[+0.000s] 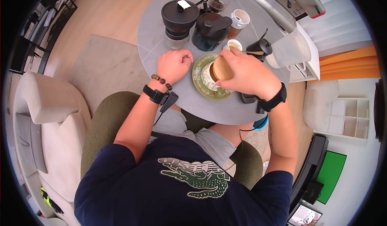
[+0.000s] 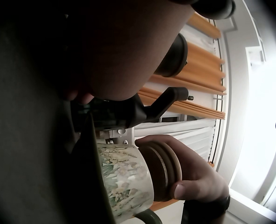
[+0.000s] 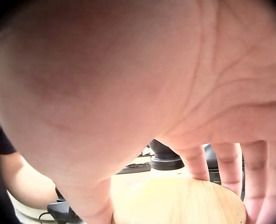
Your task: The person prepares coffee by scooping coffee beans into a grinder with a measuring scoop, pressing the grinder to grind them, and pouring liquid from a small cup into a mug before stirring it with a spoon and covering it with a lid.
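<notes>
My right hand (image 1: 250,73) grips a round wooden lid (image 1: 222,69) by its edge, thumb on one side and fingers on the other. In the left wrist view the lid (image 2: 162,169) is at the mouth of a flower-patterned cup (image 2: 126,179); whether it is seated cannot be told. The cup (image 1: 207,79) stands on a green plate (image 1: 201,89) with lettering round its rim. Left of the plate, my left hand (image 1: 174,65) rests at the table with its fingers loosely curled and nothing in them. The lid's flat top (image 3: 180,203) shows beneath my right palm.
Behind the plate stand a black grinder (image 1: 180,17), a dark lidded jug (image 1: 211,30), a glass of dark contents (image 1: 218,4) and a white-rimmed cup (image 1: 240,19). A small cup (image 1: 234,45), a black pot (image 1: 260,46) and a clear container (image 1: 291,50) are at the right.
</notes>
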Tool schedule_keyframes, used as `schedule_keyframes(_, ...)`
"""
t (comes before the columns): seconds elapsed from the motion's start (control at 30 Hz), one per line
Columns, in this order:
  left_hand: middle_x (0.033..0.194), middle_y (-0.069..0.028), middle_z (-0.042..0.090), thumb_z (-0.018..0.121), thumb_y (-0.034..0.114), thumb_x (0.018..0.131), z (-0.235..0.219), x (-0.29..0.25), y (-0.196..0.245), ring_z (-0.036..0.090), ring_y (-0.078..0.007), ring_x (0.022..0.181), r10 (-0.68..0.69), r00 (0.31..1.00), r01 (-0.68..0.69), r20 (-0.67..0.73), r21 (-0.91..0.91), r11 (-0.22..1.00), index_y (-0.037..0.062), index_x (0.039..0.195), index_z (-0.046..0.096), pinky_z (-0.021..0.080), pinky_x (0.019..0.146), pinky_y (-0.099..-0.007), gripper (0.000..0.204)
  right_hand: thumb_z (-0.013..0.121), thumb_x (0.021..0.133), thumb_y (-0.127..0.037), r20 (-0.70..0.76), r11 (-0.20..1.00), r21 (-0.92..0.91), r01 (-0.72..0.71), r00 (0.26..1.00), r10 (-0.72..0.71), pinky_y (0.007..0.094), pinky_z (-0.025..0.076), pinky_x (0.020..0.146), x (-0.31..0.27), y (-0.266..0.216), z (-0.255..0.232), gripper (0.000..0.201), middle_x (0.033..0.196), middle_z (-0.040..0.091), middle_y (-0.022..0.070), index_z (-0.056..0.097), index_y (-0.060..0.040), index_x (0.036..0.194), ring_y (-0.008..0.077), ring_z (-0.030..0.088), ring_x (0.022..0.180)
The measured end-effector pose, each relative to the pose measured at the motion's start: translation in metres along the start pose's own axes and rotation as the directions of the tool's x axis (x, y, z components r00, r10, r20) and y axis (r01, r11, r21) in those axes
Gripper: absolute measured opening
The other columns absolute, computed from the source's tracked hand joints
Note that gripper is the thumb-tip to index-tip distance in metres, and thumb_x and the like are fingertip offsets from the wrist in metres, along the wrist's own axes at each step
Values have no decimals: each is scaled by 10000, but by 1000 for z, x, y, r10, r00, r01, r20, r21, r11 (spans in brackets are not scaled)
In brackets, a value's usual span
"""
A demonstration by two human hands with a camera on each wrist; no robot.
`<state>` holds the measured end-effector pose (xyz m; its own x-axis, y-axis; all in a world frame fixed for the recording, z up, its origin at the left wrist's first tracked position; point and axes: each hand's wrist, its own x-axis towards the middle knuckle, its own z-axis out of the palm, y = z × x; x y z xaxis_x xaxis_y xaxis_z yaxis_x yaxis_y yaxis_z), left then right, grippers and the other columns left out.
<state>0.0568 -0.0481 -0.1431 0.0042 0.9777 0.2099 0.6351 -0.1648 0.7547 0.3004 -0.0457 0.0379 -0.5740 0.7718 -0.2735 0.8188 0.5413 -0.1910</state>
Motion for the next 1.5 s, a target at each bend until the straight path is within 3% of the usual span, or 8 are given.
schedule_keyframes(0.23, 798, -78, 785, 656, 157, 939, 0, -1, -1, 751, -354, 766, 19, 1000, -19, -12, -8, 1000, 155, 939, 825, 560, 695, -475, 170, 884, 848, -377, -74, 992, 114, 49, 996, -41, 500, 590, 1032, -8, 17, -24, 751, 1292, 729, 257, 597, -50, 1461, 456, 729, 1192)
schedule_keyframes(0.33, 791, -82, 779, 656, 156, 939, 1, 0, -2, 747, -356, 761, 28, 999, -28, -23, -1, 1000, 154, 937, 825, 556, 692, -478, 168, 937, 869, -256, 43, 953, 303, -2, 999, -12, 413, 624, 990, -10, 20, -40, 785, 1388, 700, 149, 542, -102, 1530, 273, 735, 1095)
schedule_keyframes(0.43, 786, -85, 775, 658, 155, 938, 0, 0, -2, 745, -358, 760, 28, 999, -29, -21, -5, 1000, 155, 935, 825, 555, 692, -480, 167, 928, 873, -320, 48, 897, 442, 1, 999, -25, 430, 639, 961, -14, 17, -50, 745, 1249, 754, 183, 546, -69, 1461, 334, 776, 1058)
schedule_keyframes(0.57, 779, -85, 772, 662, 158, 938, -2, 1, 0, 744, -358, 757, 24, 1000, -24, -12, -5, 1000, 155, 932, 826, 555, 691, -480, 164, 932, 881, -318, 10, 885, 458, 84, 995, -99, 433, 656, 939, -14, 27, -48, 745, 1219, 760, 166, 531, -79, 1462, 310, 787, 1012)
schedule_keyframes(0.77, 773, -81, 773, 663, 161, 940, -3, 0, 1, 748, -355, 752, 28, 999, -28, -18, -8, 1000, 158, 925, 827, 560, 689, -475, 164, 944, 869, -279, 123, 934, 356, -18, 992, -28, 416, 598, 987, -9, 12, -54, 782, 1366, 698, 149, 530, -88, 1505, 266, 725, 1087)
schedule_keyframes(0.83, 773, -81, 774, 663, 162, 941, -3, 0, 1, 749, -355, 751, 34, 999, -34, -20, -2, 999, 159, 924, 827, 562, 688, -474, 165, 945, 846, -347, 10, 980, 165, 111, 993, -114, 438, 593, 977, -4, 14, -39, 798, 1311, 716, 204, 542, -72, 1478, 364, 739, 1086)
schedule_keyframes(1.03, 768, -81, 772, 668, 167, 933, -3, 1, 1, 750, -354, 744, 43, 999, -43, -17, 8, 999, 163, 921, 829, 561, 684, -476, 161, 955, 810, -374, 96, 998, -35, 46, 994, -42, 524, 583, 963, 9, -10, -22, 762, 1226, 725, 257, 562, -52, 1377, 500, 723, 1125)
schedule_keyframes(1.5, 780, -71, 782, 656, 147, 926, -5, 1, 5, 739, -339, 723, 31, 1000, -31, 3, 3, 1000, 153, 923, 826, 552, 677, -464, 170, 954, 794, -378, 73, 992, -109, 58, 996, -50, 536, 617, 917, 17, -13, -1, 718, 1010, 776, 252, 599, 12, 1281, 453, 771, 1028)
